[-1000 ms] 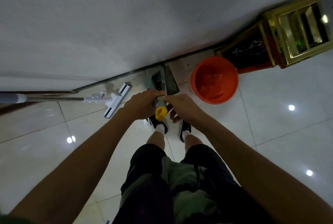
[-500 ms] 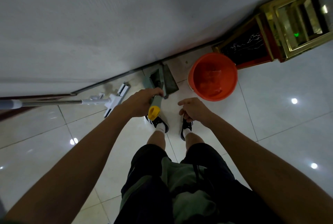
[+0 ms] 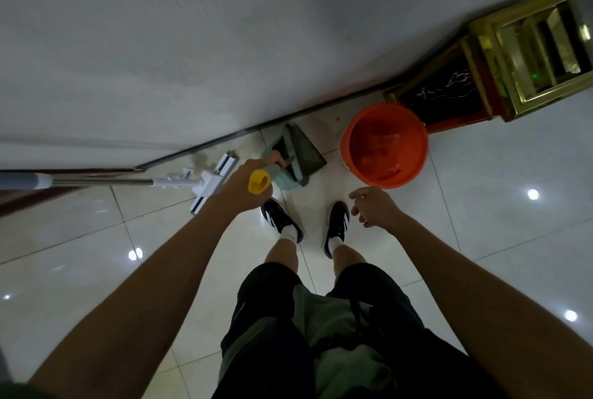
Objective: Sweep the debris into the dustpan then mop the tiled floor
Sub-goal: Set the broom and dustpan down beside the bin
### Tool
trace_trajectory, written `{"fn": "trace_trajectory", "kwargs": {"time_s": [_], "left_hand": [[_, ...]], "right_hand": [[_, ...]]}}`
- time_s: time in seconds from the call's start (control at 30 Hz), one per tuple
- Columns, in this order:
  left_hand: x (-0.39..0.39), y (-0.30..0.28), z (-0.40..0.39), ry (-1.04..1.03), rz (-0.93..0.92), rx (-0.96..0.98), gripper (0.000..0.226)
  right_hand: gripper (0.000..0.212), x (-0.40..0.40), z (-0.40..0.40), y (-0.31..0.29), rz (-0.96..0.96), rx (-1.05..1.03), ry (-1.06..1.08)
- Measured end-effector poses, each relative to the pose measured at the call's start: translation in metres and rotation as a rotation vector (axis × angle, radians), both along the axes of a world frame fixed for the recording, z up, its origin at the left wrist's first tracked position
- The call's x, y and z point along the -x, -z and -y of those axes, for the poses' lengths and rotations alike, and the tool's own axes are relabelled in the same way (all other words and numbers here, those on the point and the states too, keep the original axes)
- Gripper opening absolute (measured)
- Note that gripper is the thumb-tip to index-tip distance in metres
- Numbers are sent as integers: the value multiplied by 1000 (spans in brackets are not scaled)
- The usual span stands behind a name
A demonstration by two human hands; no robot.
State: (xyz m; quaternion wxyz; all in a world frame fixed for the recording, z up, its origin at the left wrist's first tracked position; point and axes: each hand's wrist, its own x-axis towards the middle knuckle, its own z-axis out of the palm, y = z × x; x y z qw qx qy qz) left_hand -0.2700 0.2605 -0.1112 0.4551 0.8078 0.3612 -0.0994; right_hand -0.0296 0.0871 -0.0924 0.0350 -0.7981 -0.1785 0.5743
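My left hand [image 3: 245, 187] grips a pale green handle with a yellow end cap [image 3: 258, 181]. That handle runs down to the green broom and dustpan set [image 3: 295, 158], which stands on the tiled floor against the wall. My right hand [image 3: 373, 206] hangs free over my right shoe, fingers loosely curled, holding nothing. A white flat mop [image 3: 211, 182] lies on the floor to the left, its metal pole reaching towards the left edge of the view.
An orange bucket [image 3: 349, 138] stands right of the dustpan, close to the wall. Behind it is a gold-framed stand [image 3: 481, 45] with a black marble side. My shoes [image 3: 282, 220] are just before the dustpan. Glossy white tiles [image 3: 481, 238] spread right and left.
My right hand let go of the handle and drew back to the right. My left hand kept its hold and the yellow cap swung up to the left.
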Motion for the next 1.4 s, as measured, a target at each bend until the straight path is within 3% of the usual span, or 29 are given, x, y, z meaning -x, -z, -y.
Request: {"fn": "trace_trajectory", "kwargs": {"time_s": [0.13, 0.27, 0.37, 0.4, 0.47, 0.5, 0.57, 0.7, 0.87, 0.97, 1.17, 1.4], "left_hand": [[10, 1, 18, -123, -60, -10, 45], [11, -8, 13, 70, -134, -92, 46], [1, -15, 5, 78, -263, -135, 20], [-3, -19, 5, 15, -316, -145, 7], [-11, -5, 4, -83, -280, -124, 50], [-13, 3, 5, -158, -276, -82, 57], [-12, 20, 17, -301, -279, -20, 49], [-26, -13, 61, -559, -226, 61, 32], [-30, 5, 105, -804, -151, 77, 40], [-39, 17, 124, -944, -111, 92, 33], [-74, 1, 149, -1043, -131, 54, 22], [-87, -9, 140, -1071, -98, 170, 44]], "right_hand": [[32, -4, 3, -2, 6, -12, -11], [30, -6, 7, -5, -4, -16, 69], [33, -8, 10, -5, -25, -24, 42], [34, -8, 11, -4, -27, -27, 43], [34, -9, 14, -3, -26, -34, 38], [34, -9, 16, -3, -22, -37, 20], [36, -11, 18, -3, -20, -47, -15], [35, -13, 21, -7, -15, -83, -136], [31, -22, 14, -10, 1, -139, -144], [28, -29, 13, -14, -20, -135, -127], [26, -44, 19, -12, 15, -220, -326], [27, -51, 12, -27, 88, -304, -540]]}}
